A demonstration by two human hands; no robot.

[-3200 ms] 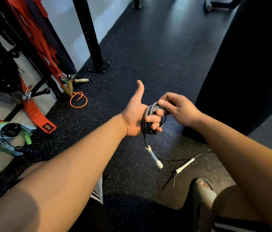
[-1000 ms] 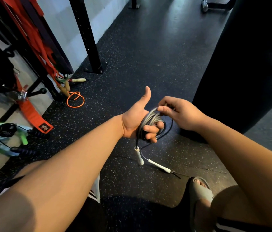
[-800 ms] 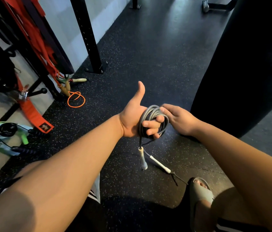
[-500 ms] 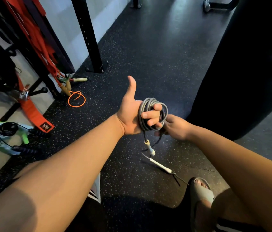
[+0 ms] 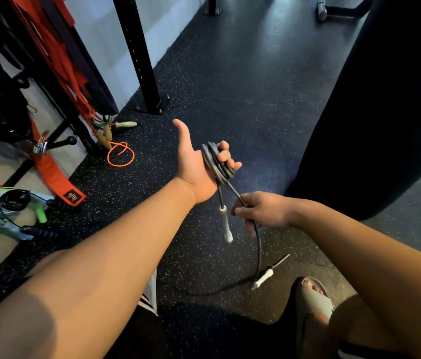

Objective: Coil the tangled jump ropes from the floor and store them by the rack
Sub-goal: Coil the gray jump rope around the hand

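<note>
Fingers (image 5: 227,158) of my left hand (image 5: 196,172) curl round the grey jump rope coil (image 5: 213,161) at frame centre, right hand (image 5: 265,209) pinching the tail (image 5: 257,244) below; I judge uneven tension could spill wraps off that hand.

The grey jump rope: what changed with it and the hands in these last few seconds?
The right hand dropped from the top of the coil down toward the person and now pinches the loose strand below it. The left hand still holds the coil round its fingers, thumb up; one white handle still dangles, the other handle lies on the floor.
</note>
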